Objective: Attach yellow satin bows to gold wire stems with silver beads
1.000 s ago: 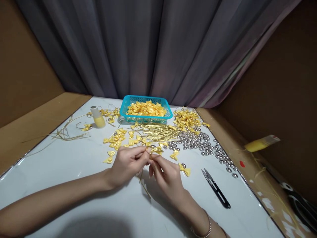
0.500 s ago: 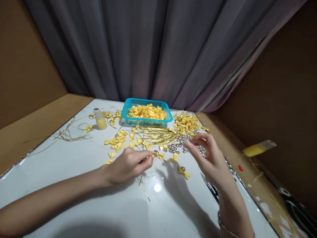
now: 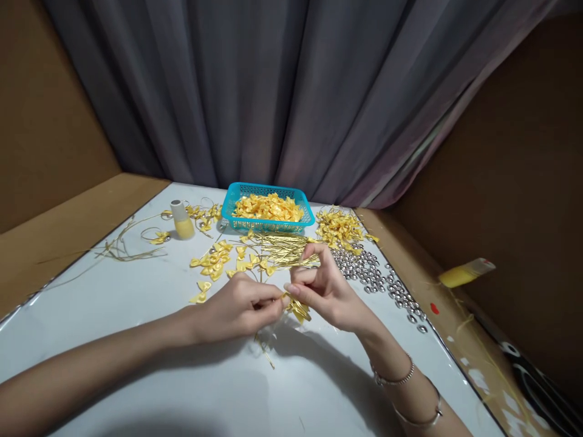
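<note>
My left hand [image 3: 250, 306] is closed in a pinch over the middle of the table. Its fingertips hold a yellow ribbon bow [image 3: 298, 309] with thin gold twist ties around it. Against those fingertips, my right hand [image 3: 330, 291] pinches at the same spot with thumb and forefinger. The fingers partly cover what it grips, which looks like a gold twist tie. Just beyond both hands lies a bundle of gold twist ties [image 3: 280, 247]. Several loose yellow bows [image 3: 216, 261] lie left of it. A spread of small silver beads [image 3: 359, 267] is to the right.
A blue basket [image 3: 268, 226] of yellow bows stands at the back, near a grey curtain [image 3: 255, 91]. Finished-looking bows with ties [image 3: 339, 227] are heaped right of it. One glue bottle [image 3: 183, 221] stands left; another yellow bottle [image 3: 467, 273] lies beyond the right edge.
My right hand has moved left from above the beads to meet my left hand, and its fingers have closed. My left hand keeps its pinch at nearly the same place.
</note>
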The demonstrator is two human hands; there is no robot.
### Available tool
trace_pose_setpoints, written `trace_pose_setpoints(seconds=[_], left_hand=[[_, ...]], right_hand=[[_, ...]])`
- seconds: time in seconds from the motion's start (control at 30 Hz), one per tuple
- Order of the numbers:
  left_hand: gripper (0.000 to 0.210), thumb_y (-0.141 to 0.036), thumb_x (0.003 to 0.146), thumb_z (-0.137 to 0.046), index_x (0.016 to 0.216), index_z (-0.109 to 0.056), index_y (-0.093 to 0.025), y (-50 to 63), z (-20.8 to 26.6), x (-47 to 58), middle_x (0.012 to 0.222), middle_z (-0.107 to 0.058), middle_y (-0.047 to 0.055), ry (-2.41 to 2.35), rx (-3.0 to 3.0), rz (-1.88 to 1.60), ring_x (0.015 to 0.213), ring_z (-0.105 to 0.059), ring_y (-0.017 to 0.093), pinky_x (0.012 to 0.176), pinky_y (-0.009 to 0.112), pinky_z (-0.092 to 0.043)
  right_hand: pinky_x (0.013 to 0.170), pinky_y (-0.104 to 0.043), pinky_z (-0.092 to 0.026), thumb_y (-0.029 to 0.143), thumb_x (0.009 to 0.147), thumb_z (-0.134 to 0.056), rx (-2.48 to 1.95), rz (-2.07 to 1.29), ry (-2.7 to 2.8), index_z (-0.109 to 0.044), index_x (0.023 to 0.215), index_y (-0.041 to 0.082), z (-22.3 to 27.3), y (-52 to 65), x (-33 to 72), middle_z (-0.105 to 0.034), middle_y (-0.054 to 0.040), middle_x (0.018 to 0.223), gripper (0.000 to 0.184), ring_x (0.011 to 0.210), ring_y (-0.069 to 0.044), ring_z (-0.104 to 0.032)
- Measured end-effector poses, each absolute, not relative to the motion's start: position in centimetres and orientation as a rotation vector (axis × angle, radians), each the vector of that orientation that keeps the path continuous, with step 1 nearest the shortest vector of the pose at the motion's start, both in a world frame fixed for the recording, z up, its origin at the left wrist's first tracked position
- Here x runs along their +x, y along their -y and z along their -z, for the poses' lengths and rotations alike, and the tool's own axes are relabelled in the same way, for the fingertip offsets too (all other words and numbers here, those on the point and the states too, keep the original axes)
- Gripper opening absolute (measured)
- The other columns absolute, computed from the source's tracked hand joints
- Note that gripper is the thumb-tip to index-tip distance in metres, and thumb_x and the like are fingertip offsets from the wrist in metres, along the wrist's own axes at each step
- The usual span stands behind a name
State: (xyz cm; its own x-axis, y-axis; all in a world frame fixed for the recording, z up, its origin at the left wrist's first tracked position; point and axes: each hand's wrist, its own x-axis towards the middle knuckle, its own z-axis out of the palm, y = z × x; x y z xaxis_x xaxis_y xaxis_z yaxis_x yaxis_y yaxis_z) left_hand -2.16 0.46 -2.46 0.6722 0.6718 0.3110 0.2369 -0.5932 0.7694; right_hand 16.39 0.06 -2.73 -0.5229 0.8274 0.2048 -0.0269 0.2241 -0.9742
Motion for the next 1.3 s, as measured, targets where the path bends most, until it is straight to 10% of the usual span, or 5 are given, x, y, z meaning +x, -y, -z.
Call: trace_pose_setpoints(seconds=[0.47, 1.3], left_hand=[[0.036, -0.02, 0.079, -0.043, 0.045, -0.031, -0.019, -0.3, 2.3, -2.1, 0.035, -0.033, -0.006, -0.824, 2.079, -0.752, 0.036, -0.025, 0.006, 0.035, 0.019, -0.023], [0.038, -0.023, 0.082, -0.042, 0.047, -0.03, -0.019, 0.5, 3.3, -1.5, 0.033, -0.034, -0.008, -0.833, 1.861, -0.615, 0.029, -0.03, 0.003, 0.033, 0.015, -0.025]], right_hand=[[0.054, -0.024, -0.035, 0.062, 0.083, -0.046, -0.852, -1.27, 1.815, -0.04, 0.075, 0.021, 3.8, -1.4, 16.9, -0.045, 0.004, 0.063, 0.043, 0.058, -0.01, -0.042], [0.051, -0.026, -0.023, 0.033, 0.086, -0.057, -0.898, -0.914, 1.338, -0.036, 0.051, 0.019, 4.3, -3.7, 20.9, -0.029, 0.0063, 0.052, 0.044, 0.051, -0.009, -0.026]])
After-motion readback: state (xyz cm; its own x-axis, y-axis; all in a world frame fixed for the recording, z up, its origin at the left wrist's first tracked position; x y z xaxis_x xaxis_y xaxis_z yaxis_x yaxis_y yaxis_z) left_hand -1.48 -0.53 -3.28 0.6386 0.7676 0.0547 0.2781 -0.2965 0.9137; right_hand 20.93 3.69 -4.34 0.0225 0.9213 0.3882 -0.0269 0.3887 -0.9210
